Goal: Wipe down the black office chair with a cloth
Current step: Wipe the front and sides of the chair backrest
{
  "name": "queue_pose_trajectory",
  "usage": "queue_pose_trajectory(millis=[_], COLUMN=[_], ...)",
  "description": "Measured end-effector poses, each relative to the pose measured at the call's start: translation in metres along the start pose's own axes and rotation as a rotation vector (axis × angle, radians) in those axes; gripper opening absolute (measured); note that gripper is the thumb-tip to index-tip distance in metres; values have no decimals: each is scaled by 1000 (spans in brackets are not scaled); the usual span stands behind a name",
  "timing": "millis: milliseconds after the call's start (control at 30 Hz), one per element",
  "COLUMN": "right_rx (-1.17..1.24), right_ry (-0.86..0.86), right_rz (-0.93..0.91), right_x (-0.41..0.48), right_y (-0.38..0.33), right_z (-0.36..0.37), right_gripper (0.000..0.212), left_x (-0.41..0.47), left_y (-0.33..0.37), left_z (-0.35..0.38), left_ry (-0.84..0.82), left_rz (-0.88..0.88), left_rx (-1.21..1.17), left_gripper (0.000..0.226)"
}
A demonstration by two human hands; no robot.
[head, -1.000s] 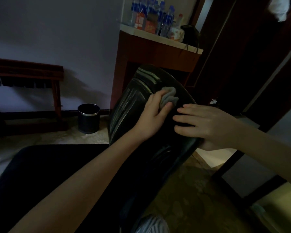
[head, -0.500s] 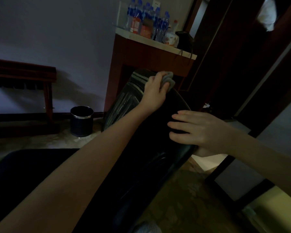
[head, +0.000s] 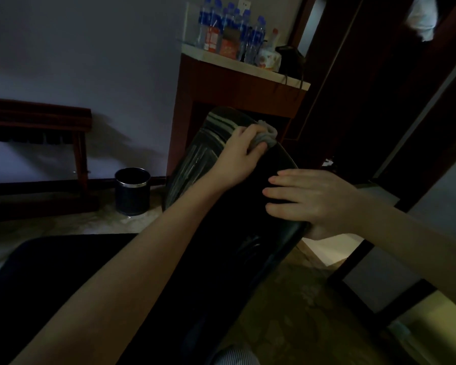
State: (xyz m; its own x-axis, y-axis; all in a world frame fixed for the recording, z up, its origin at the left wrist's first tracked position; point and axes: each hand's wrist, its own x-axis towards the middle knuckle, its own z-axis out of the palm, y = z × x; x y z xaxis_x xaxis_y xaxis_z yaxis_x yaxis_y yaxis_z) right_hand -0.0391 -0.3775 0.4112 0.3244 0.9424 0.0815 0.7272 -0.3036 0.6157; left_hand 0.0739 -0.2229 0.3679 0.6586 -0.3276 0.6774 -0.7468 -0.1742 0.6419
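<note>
Beside the small dark bin (head: 132, 191) on the floor, the black office chair (head: 192, 164) tilts toward the camera, and the left side of its backrest carries pale wipe streaks. Within the last second the left hand (head: 237, 156) has climbed from mid-back to the top rim, so this stroke looks finished and the darker right side likely remains. Its fingers curl tightly around the bunched grey cloth (head: 267, 134), pressing it onto the rim. The right hand (head: 311, 201) lies flat with straight fingers on the backrest's right edge, steadying it.
</note>
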Motion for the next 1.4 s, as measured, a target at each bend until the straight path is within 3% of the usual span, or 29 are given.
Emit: queue_pose_trajectory(millis=[167,333,533,700,800,967,1033,1167,1400], right_rx=[9,10,-74,369,396,302,344,489,491], right_ry=[-61,-108,-76,175,339,166,184,431,524], right_rz=[55,111,400,728,905,1234,1306,1401,1396], right_x=[1,7,-11,-23,-10,25,33,42,43], right_y=[-4,-11,-48,-76,-76,-79,-84,-91,-93], right_z=[-5,-16,-24,-32,-33,-21,-11,-1,4], right_gripper=[54,52,57,45,40,83,80,68,66], left_x=[-43,-59,-51,-10,28,65,68,68,50], left_y=[9,2,-2,8,7,2,0,3,25], left_z=[9,5,-7,-15,-13,-3,1,-6,-19], left_ry=[62,53,-45,41,58,-69,-136,-234,-429], left_rz=[57,7,-45,-57,-25,-95,-133,-70,122], left_rx=[-80,-48,-119,-73,109,474,409,386,448], left_gripper=[32,29,40,38,38,33,31,25,24])
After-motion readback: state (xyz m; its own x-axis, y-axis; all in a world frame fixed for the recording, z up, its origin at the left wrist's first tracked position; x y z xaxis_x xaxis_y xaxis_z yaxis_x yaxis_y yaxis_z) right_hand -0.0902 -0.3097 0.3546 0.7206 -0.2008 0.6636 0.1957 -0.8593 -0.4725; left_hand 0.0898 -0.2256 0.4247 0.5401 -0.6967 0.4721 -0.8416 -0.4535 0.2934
